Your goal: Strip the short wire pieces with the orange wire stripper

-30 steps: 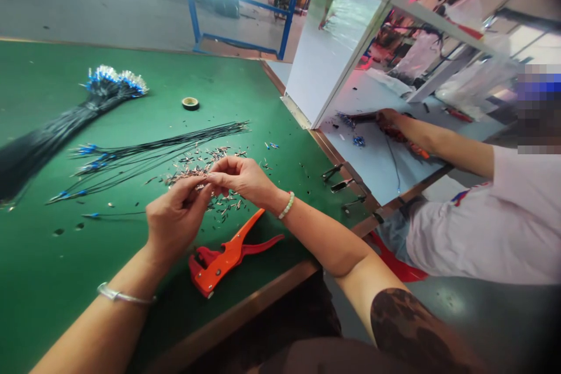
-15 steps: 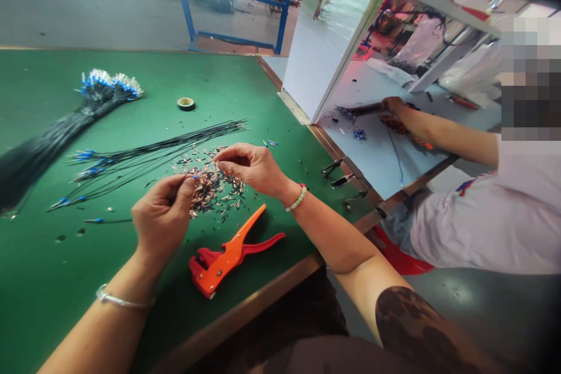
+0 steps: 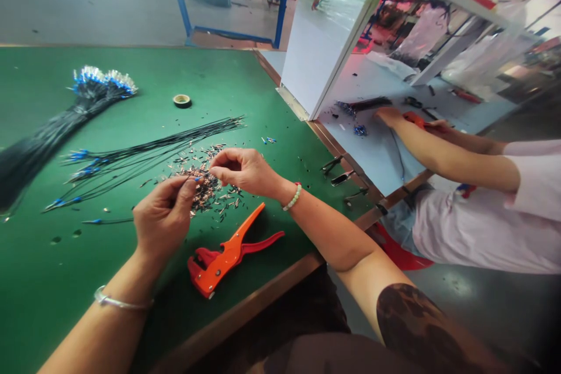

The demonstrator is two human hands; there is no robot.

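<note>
My left hand (image 3: pixel 164 219) pinches a thin black wire (image 3: pixel 118 220) between thumb and fingertips, a blue terminal (image 3: pixel 197 179) showing just past the thumb. Out the other side of this hand the wire runs left to another blue-sleeved end. My right hand (image 3: pixel 248 172) is closed in a pinch beside the terminal; what its fingertips hold is too small to make out. Under both hands spreads a heap of copper and black scraps (image 3: pixel 205 196). An orange-and-red wire stripper (image 3: pixel 228 256) lies in front of them. Behind are loose black wires (image 3: pixel 175 141) with blue ends.
A thick bundle of black wires (image 3: pixel 48 131) with blue-and-silver ends lies at left on the green table (image 3: pixel 35 280). A tape roll (image 3: pixel 181 100) sits behind the wires. Clamps (image 3: pixel 342 178) line the right edge. Beyond a white partition (image 3: pixel 324 52), a co-worker's arms (image 3: pixel 456 149) reach over another table.
My right hand has come slightly left, nearer the blue terminal. My left hand keeps its pinch. The co-worker's hand has left the dark wire bundle, and a second hand with an orange tool now shows.
</note>
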